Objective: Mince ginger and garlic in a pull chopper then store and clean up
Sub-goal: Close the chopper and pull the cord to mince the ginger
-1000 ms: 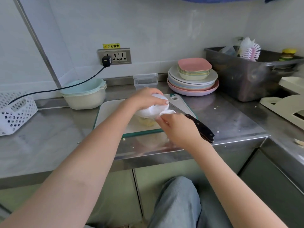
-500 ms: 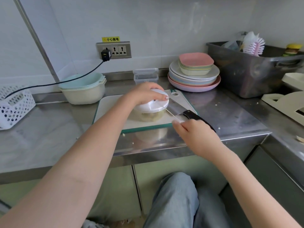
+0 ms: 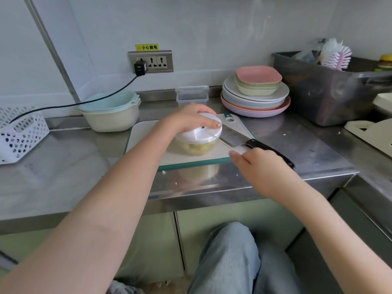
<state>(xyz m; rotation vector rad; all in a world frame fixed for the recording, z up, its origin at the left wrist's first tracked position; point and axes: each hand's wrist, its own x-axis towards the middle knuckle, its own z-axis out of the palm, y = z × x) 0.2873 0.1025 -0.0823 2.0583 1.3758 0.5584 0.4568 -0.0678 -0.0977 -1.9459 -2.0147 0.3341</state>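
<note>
bare forearms, no sleeves; light blue jeans [image 3: 229, 262] on legs.

The brushed stainless-steel worktop [image 3: 63, 166] has a dull sheen and mirrors the things standing on it near its front edge. On it lies a matt white plastic cutting board with a green rim [image 3: 146, 134]. On the board stands the pull chopper, a smooth glossy white plastic lid [image 3: 203, 135] over a clear plastic bowl [image 3: 197, 148]. Right of the chopper lies a knife with a polished metal blade [image 3: 231, 139] and a glossy black handle [image 3: 273, 152]. Behind the board sit matt pastel plastic plates [image 3: 254, 102] and a clear plastic box [image 3: 192, 94]. Left of the board stands a white perforated plastic basket [image 3: 21, 134]. Right of the plates is a dark, semi-glossy plastic tub [image 3: 331, 90].
</note>
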